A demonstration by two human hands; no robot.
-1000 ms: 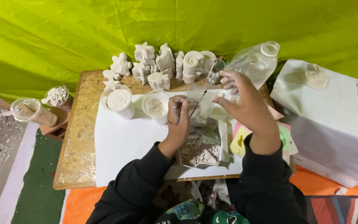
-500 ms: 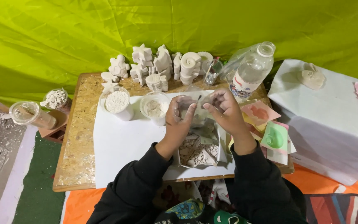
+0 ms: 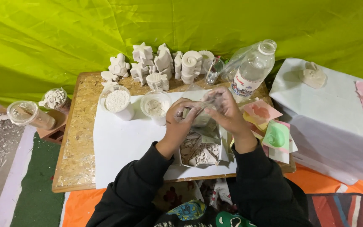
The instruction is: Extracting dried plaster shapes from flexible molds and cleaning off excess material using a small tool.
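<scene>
Green backdrop; both hands point(image 3: 180, 122) point(image 3: 227, 110) pinch clear bag point(image 3: 202, 122); cups point(image 3: 156, 107), bottle point(image 3: 252, 69) behind.

A bright yellow-green cloth point(image 3: 64, 38) fills the backdrop from nine to three o'clock. The table point(image 3: 78, 143) is speckled tan chipboard, covered at centre by a plain white sheet point(image 3: 122, 143). At twelve o'clock stand chalk-white plaster figures point(image 3: 156, 63). At three o'clock lie a pink mould point(image 3: 260, 112) and a mint-green mould point(image 3: 276, 135). The sleeves point(image 3: 135, 185) are black. At six o'clock the floor mat point(image 3: 80, 206) is orange.
</scene>
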